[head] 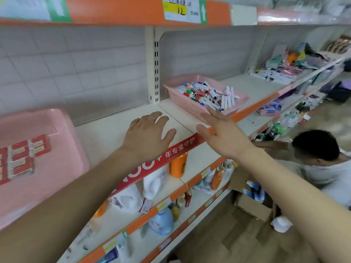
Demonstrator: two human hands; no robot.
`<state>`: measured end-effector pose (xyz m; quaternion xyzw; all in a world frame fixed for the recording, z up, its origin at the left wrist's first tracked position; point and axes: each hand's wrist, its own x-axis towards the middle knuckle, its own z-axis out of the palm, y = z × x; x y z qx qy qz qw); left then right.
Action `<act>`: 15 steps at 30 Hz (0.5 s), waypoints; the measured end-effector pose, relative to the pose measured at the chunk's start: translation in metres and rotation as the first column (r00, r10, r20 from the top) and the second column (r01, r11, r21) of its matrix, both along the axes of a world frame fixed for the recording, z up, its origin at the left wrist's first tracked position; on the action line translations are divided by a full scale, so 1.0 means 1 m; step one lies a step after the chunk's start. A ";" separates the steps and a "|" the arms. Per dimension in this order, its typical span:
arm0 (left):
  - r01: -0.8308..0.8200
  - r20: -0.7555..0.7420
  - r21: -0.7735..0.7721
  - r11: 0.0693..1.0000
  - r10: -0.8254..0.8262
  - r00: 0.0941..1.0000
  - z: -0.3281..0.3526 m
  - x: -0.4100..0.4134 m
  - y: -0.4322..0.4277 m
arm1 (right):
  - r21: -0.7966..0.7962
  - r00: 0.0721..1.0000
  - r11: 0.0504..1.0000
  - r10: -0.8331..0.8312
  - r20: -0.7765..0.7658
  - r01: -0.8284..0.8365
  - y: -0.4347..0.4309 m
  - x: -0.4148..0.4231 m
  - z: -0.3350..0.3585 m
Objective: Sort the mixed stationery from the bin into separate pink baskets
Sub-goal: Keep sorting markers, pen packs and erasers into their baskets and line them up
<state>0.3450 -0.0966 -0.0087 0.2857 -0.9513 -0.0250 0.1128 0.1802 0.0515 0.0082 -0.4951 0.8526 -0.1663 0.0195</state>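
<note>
An orange bottle [178,165] and white jugs [154,182], perhaps detergent, stand on the lower shelf [199,154]; a person [321,154] crouches nearby.

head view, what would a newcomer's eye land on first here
Two open hands, the left hand and right hand, spread over the front edge of the white shelf at centre. Just beyond the right one sits a pink basket heaped with capped markers; a second pink basket holding red-and-white packs fills the left edge.
</note>
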 end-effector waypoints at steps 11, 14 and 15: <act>-0.035 -0.012 0.033 0.999 0.035 0.999 0.000 -0.090 -0.066 | 0.012 0.992 0.996 0.094 -0.086 -0.093 -0.088 -0.092 0.014; -0.043 -0.009 0.038 0.998 0.044 0.999 0.001 -0.114 -0.084 | -0.002 0.990 0.994 0.107 -0.094 -0.108 -0.108 -0.119 0.015; -0.038 -0.009 0.033 0.999 0.038 0.999 0.002 -0.122 -0.088 | 0.003 0.988 0.994 0.113 -0.104 -0.113 -0.112 -0.127 0.016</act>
